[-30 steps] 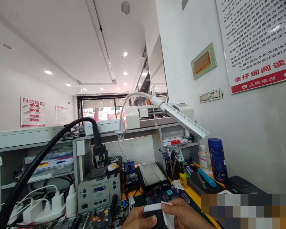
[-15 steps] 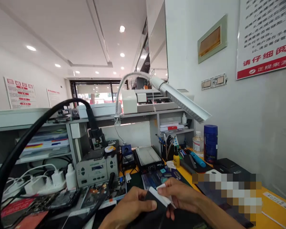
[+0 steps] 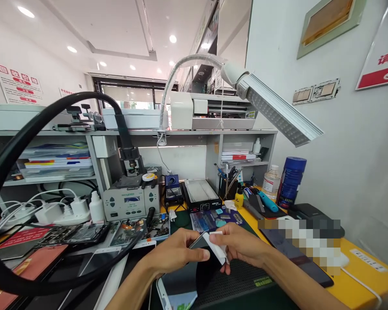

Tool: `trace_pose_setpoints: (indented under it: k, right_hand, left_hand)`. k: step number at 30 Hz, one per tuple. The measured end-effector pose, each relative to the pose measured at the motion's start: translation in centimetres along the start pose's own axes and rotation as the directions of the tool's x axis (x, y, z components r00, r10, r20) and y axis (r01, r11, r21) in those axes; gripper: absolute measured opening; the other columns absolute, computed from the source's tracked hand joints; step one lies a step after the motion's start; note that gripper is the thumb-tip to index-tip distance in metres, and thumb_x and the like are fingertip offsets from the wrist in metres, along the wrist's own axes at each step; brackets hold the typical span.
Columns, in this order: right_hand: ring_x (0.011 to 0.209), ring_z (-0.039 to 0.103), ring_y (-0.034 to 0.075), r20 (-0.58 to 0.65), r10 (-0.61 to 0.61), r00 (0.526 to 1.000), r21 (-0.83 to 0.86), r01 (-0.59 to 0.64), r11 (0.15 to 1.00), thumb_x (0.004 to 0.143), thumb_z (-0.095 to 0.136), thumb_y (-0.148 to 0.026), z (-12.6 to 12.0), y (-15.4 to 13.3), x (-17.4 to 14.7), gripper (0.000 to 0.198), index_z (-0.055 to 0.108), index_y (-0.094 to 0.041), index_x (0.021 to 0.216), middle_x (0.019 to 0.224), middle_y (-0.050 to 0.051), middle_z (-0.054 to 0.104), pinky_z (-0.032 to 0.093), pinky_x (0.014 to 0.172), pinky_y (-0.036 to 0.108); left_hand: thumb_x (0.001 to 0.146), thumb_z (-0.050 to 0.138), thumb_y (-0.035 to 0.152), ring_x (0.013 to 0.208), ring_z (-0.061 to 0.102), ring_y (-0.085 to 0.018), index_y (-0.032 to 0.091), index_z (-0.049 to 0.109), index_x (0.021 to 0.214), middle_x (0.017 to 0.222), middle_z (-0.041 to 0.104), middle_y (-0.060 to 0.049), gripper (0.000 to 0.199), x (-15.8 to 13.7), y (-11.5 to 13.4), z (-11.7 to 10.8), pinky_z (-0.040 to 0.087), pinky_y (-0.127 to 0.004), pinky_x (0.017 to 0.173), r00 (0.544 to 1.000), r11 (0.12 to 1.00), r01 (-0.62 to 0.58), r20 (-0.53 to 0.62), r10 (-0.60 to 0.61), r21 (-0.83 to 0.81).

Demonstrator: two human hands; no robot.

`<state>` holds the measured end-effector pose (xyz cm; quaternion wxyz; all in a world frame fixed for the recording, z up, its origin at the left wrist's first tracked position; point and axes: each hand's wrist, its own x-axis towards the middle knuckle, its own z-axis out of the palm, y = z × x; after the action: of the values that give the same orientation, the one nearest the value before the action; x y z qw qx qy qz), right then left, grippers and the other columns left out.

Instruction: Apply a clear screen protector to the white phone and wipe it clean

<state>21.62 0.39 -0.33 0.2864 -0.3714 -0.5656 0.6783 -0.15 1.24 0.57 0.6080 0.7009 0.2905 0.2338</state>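
Observation:
My left hand (image 3: 173,255) is closed on a dark, glossy, phone-like slab (image 3: 200,243), its thumb pressed on the near face. My right hand (image 3: 245,244) pinches a folded white wipe (image 3: 217,249) over the slab's upper right edge. Its other fingers curl behind, partly hidden. Whether the slab is a whole phone or only a screen, I cannot tell. Just below my left hand, a white-edged phone (image 3: 163,295) lies with a shiny, reflecting screen. Under both hands is a dark textured mat (image 3: 236,282).
A black hose (image 3: 29,133) arcs across the left side. Behind stand a grey soldering station (image 3: 132,200) and a black-framed plate device (image 3: 202,193). Phone parts (image 3: 139,228) lie at left. A lamp (image 3: 278,110) overhangs the right, above a blue canister (image 3: 291,183) and a dark tablet-like panel (image 3: 294,258).
The view has tilted down and shows more of the bench. The wipe stays in my right hand at the slab's edge. The white-edged phone below has come into view.

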Motion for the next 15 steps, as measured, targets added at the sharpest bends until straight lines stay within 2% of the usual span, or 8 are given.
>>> trace_pose_setpoints:
  k: [3, 7, 10, 13, 15]
  right_hand:
    - [0.05, 0.065, 0.015, -0.003, 0.012, 1.0, -0.017, -0.012, 1.0, 0.081, 0.066, -0.053, 0.3, 0.0, 0.1, 0.045, 0.066, -0.008, 0.08, 0.063, 0.009, 0.068, 0.054, 0.044, 0.022]
    - [0.049, 0.06, 0.012, -0.015, -0.013, 1.0, -0.013, 0.013, 1.0, 0.078, 0.071, -0.049, 0.6, 0.0, 0.2, 0.041, 0.065, -0.009, 0.075, 0.059, 0.005, 0.064, 0.053, 0.043, 0.021]
    - [0.048, 0.057, 0.011, -0.05, -0.032, 0.998, -0.003, 0.032, 0.999, 0.076, 0.074, -0.045, 0.7, 0.2, 0.3, 0.037, 0.065, -0.01, 0.073, 0.057, 0.002, 0.061, 0.054, 0.043, 0.023]
    - [0.047, 0.057, 0.011, -0.086, -0.028, 0.996, 0.048, 0.032, 0.998, 0.077, 0.073, -0.044, 0.5, 0.2, 0.4, 0.036, 0.067, -0.009, 0.076, 0.059, 0.002, 0.062, 0.055, 0.041, 0.024]
    - [0.048, 0.057, 0.012, -0.137, -0.047, 0.989, 0.088, 0.06, 0.994, 0.077, 0.074, -0.043, 0.0, 0.0, 0.5, 0.035, 0.067, -0.009, 0.077, 0.06, 0.003, 0.063, 0.054, 0.039, 0.023]
  left_hand:
    - [0.075, 0.071, 0.039, 0.059, 0.034, -0.01, 0.014, 0.069, 0.082, 0.067, 0.05, 0.004, 0.026, 0.0, 0.2, 0.0, 0.023, -0.022, 0.054, 0.999, 1.0, 0.018, 0.035, -0.018, 0.003]
    - [0.073, 0.073, 0.04, 0.057, 0.029, -0.009, 0.013, 0.071, 0.077, 0.061, 0.045, 0.005, 0.027, 0.0, 0.2, -0.1, 0.019, -0.023, 0.052, 0.998, 0.998, 0.044, 0.037, -0.046, 0.043]
    - [0.07, 0.076, 0.043, 0.055, 0.034, -0.009, 0.014, 0.073, 0.078, 0.06, 0.051, 0.005, 0.03, -0.1, 0.2, -0.2, 0.023, -0.022, 0.052, 0.995, 0.995, 0.092, 0.024, -0.093, 0.038]
    - [0.071, 0.076, 0.047, 0.055, 0.047, -0.011, 0.014, 0.073, 0.077, 0.064, 0.062, 0.001, 0.034, -0.3, 0.1, -0.8, 0.031, -0.021, 0.052, 0.986, 0.985, 0.167, -0.02, -0.168, -0.052]
    - [0.076, 0.07, 0.051, 0.058, 0.055, -0.013, 0.013, 0.072, 0.075, 0.068, 0.067, -0.003, 0.038, -0.6, 0.1, -1.7, 0.038, -0.021, 0.053, 0.976, 0.958, 0.191, -0.061, -0.208, -0.215]
